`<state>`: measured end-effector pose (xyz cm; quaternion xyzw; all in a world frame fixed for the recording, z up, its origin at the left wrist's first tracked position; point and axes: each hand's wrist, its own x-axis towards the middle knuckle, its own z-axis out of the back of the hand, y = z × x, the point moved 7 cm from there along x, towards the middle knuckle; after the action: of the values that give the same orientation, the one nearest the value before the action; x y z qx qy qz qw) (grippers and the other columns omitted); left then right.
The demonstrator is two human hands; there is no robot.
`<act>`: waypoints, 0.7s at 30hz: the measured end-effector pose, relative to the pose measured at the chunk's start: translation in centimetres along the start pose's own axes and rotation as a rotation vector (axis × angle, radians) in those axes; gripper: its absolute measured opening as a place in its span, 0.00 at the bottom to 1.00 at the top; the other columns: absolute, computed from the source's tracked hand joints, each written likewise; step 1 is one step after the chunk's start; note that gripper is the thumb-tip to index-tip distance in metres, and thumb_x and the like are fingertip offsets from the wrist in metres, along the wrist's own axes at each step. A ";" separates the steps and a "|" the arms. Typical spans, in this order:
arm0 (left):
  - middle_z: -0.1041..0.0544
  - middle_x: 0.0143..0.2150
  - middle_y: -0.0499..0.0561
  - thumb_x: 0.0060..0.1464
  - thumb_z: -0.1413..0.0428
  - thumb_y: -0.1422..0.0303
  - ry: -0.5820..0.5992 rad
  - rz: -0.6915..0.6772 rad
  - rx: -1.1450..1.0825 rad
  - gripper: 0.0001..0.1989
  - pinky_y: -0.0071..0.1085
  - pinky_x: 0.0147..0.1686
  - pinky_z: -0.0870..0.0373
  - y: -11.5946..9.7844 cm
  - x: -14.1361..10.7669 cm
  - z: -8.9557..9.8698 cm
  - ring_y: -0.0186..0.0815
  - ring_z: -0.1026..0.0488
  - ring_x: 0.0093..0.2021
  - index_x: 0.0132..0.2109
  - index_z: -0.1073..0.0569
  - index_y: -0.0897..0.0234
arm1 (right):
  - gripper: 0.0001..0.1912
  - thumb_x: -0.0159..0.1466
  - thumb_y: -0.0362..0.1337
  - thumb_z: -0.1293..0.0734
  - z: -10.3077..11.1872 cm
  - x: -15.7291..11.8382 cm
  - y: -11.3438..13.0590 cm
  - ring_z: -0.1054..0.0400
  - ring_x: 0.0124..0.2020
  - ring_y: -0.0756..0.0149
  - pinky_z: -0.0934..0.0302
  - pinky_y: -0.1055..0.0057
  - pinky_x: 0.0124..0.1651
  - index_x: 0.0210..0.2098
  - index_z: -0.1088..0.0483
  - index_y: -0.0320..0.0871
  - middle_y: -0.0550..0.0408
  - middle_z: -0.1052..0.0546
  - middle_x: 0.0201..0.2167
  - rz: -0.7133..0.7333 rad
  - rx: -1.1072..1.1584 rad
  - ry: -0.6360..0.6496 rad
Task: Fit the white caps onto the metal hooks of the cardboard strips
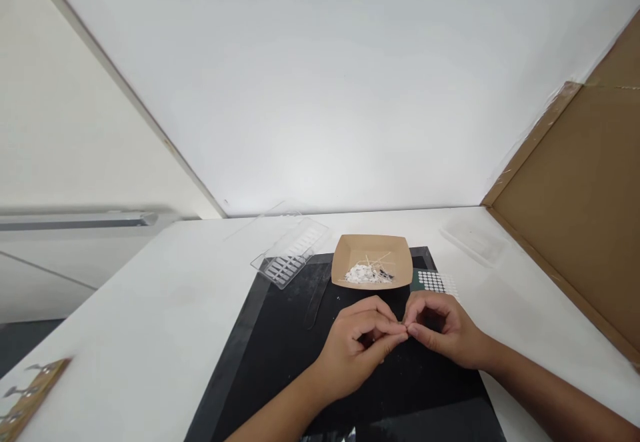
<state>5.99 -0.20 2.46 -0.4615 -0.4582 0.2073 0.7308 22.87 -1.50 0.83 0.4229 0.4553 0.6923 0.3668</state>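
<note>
My left hand [357, 345] and my right hand [443, 329] meet fingertip to fingertip over the black mat [280, 362]. Both are closed in a pinch around something too small to make out. Just beyond them stands a brown paper tray [345, 249] holding a heap of small white pieces [367, 273] and thin pale sticks. A sheet of white round dots [437, 282] lies partly behind my right hand. To the left, a clear plastic tray with slots [285, 262] rests across the mat's back edge, near dark tweezers [316, 305].
A clear shallow lid [475, 242] lies on the white table [165, 335] at the back right. Brown cardboard [575, 195] stands along the right edge. At the lower left is a wooden strip with metal hooks [37, 395].
</note>
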 end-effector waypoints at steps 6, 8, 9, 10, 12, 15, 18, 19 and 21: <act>0.21 0.35 0.52 0.64 0.34 0.70 0.017 -0.001 0.055 0.03 0.22 0.24 0.32 0.2 0.1 0.1 0.25 0.30 0.25 0.40 0.15 0.64 | 0.12 0.71 0.46 0.27 -0.2 0.1 -0.3 0.34 0.32 0.68 0.40 0.70 0.35 0.37 0.24 0.43 0.56 0.24 0.32 -0.027 0.035 0.016; 0.21 0.35 0.52 0.64 0.35 0.70 0.026 -0.020 0.070 0.03 0.22 0.25 0.31 0.2 0.1 0.1 0.25 0.30 0.25 0.40 0.15 0.64 | 0.13 0.72 0.46 0.28 -0.3 0.1 -0.1 0.34 0.32 0.68 0.40 0.70 0.36 0.37 0.24 0.43 0.56 0.25 0.32 -0.031 0.028 0.026; 0.21 0.35 0.52 0.64 0.35 0.70 0.028 -0.029 0.072 0.03 0.22 0.25 0.31 0.3 0.1 0.0 0.25 0.29 0.25 0.40 0.16 0.64 | 0.13 0.72 0.46 0.29 -0.3 0.1 0.1 0.35 0.32 0.68 0.41 0.70 0.36 0.36 0.25 0.44 0.56 0.25 0.32 -0.032 0.020 0.029; 0.21 0.35 0.52 0.64 0.35 0.71 0.030 -0.037 0.073 0.03 0.21 0.25 0.31 0.4 0.0 0.0 0.25 0.29 0.25 0.40 0.16 0.65 | 0.13 0.73 0.46 0.29 -0.3 0.1 0.2 0.35 0.32 0.68 0.41 0.70 0.36 0.36 0.25 0.44 0.56 0.25 0.32 -0.029 0.005 0.031; 0.21 0.36 0.52 0.64 0.35 0.72 0.031 -0.066 0.086 0.02 0.21 0.25 0.31 0.4 0.0 0.1 0.25 0.28 0.26 0.41 0.16 0.65 | 0.13 0.74 0.46 0.31 -0.3 0.1 0.6 0.35 0.33 0.67 0.41 0.69 0.36 0.37 0.26 0.44 0.56 0.26 0.32 -0.014 -0.033 0.034; 0.20 0.36 0.52 0.64 0.34 0.73 0.036 -0.166 0.159 0.01 0.21 0.28 0.29 0.1 0.1 0.3 0.28 0.24 0.29 0.42 0.17 0.65 | 0.13 0.75 0.45 0.33 -0.4 0.0 1.0 0.36 0.33 0.66 0.41 0.69 0.37 0.37 0.28 0.45 0.56 0.28 0.33 0.018 -0.088 0.022; 0.19 0.37 0.53 0.65 0.36 0.74 0.087 -0.270 0.277 0.04 0.23 0.32 0.27 -0.5 0.3 0.6 0.31 0.22 0.34 0.46 0.18 0.64 | 0.12 0.76 0.44 0.35 0.0 -0.1 1.2 0.38 0.33 0.66 0.41 0.68 0.37 0.38 0.30 0.46 0.57 0.33 0.33 0.046 -0.152 -0.046; 0.19 0.38 0.53 0.66 0.37 0.75 0.096 -0.297 0.317 0.04 0.24 0.33 0.26 -0.6 0.4 0.7 0.32 0.21 0.35 0.46 0.19 0.64 | 0.11 0.77 0.43 0.36 0.2 -0.2 1.3 0.39 0.33 0.66 0.41 0.68 0.37 0.38 0.30 0.46 0.57 0.34 0.33 0.062 -0.178 -0.072; 0.19 0.37 0.52 0.66 0.37 0.74 0.107 -0.345 0.409 0.02 0.25 0.35 0.27 -0.8 0.5 1.1 0.32 0.22 0.36 0.45 0.21 0.64 | 0.10 0.77 0.41 0.36 0.5 -0.2 1.6 0.38 0.33 0.65 0.41 0.67 0.37 0.39 0.30 0.46 0.57 0.34 0.33 0.103 -0.236 -0.103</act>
<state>5.20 0.29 3.50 -0.2295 -0.4393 0.1432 0.8566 23.20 -2.07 2.37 0.4346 0.3289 0.7363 0.4010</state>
